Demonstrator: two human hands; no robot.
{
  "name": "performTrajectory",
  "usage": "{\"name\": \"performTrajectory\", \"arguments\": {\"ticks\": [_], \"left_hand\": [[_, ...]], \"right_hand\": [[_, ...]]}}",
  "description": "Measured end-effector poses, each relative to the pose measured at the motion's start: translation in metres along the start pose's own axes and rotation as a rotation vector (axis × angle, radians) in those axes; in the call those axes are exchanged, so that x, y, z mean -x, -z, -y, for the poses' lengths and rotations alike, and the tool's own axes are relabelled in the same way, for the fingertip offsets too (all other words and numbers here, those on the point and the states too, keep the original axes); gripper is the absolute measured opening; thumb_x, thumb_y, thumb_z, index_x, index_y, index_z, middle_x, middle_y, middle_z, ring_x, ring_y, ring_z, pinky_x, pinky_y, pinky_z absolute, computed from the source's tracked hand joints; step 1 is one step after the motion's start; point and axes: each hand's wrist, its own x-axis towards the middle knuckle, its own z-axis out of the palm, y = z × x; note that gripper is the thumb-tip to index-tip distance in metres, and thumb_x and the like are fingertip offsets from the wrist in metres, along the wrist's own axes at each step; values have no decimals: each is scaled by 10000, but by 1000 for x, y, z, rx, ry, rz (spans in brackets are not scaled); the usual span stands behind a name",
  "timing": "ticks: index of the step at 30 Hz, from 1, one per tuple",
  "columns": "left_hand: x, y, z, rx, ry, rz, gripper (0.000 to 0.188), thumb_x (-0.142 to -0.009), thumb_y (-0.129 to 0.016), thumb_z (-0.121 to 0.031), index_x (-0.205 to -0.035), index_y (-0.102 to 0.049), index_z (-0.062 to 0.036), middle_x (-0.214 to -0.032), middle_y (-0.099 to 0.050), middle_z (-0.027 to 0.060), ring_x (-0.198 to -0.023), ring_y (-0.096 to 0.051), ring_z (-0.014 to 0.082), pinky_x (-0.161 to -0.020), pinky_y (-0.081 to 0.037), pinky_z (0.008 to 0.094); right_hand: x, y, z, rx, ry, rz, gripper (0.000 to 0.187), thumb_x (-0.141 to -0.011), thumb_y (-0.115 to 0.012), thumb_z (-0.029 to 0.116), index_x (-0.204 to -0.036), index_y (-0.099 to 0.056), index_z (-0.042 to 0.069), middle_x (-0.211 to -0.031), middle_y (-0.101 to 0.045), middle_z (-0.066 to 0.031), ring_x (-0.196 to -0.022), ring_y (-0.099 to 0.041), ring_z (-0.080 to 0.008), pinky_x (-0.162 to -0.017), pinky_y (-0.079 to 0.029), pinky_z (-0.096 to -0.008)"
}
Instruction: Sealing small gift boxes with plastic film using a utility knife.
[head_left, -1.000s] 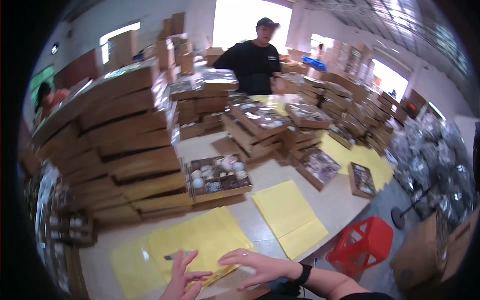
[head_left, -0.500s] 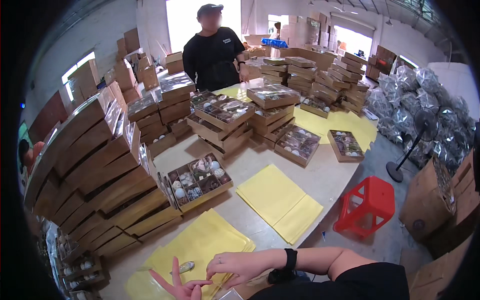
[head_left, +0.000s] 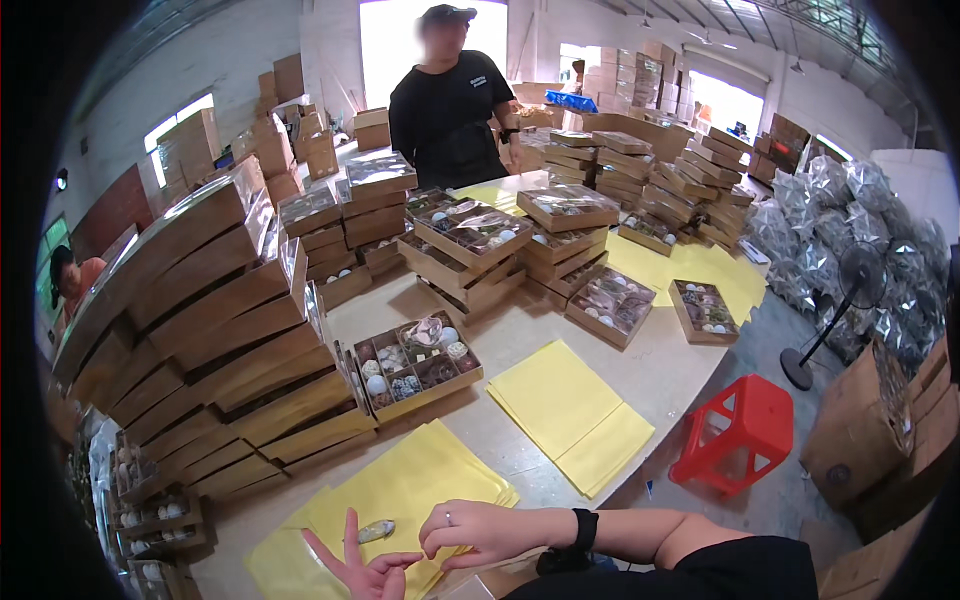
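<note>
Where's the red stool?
In the head view, the red stool stands on the floor at the right, between the table and a brown carton.

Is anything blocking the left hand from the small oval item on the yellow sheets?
Nothing visible stands between the left hand and the small oval item; it lies uncovered on the yellow sheets. The right hand is off to the item's right, clear of that gap.

Two hands [head_left: 368, 574] [head_left: 482, 530] and one small shiny object [head_left: 377, 531] show at bottom centre, two piles of yellow sheets [head_left: 570, 415] [head_left: 425, 475] at lower centre, one red stool [head_left: 745, 400] and one fan [head_left: 861, 268] at right.
</note>
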Motion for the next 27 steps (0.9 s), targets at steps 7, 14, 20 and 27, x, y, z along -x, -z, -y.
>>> {"name": "performTrajectory", "arguments": {"ticks": [7, 14, 20, 27], "left_hand": [[-1, -26, -31, 101, -162, -137, 1104, -855, -475, 185, -1494, 279, -305, -1586, -179, 225, -1064, -645, 246, -900, -543, 358], [3, -15, -11, -147, -542, -258, 1125, -735, -467, 109, -1508, 248, -286, -1606, -74, 206, -1222, -554, 387, -927, -542, 434], [37, 36, -11, -119, -508, -508, 1238, -727, -625, 62, -1504, 266, -306, -1627, -84, 160, -1291, -479, 428, -1050, -424, 510], [86, 34, -13, -443, -115, 173, 1274, -797, -819, -192, -1511, 235, -257, -1557, -226, 202, -1216, -548, 310, -961, -514, 455]], "right_hand": [[-1, 5, 6, 184, 89, -229, 100, -840, -691, 104, -888, -605, 87, -1015, -610, -63, -927, -581, -280, -811, -459, -375], [5, 4, 13, 103, 35, -216, 114, -842, -706, 57, -931, -641, 87, -915, -644, -30, -868, -604, -245, -814, -465, -357], [18, 31, 22, 17, -141, -303, 114, -866, -670, 43, -952, -601, 71, -909, -618, -56, -878, -595, -247, -836, -449, -364], [34, 27, 14, -12, -245, -224, 72, -889, -653, 86, -934, -598, 77, -966, -621, -43, -978, -580, -226, -914, -417, -359]]}}
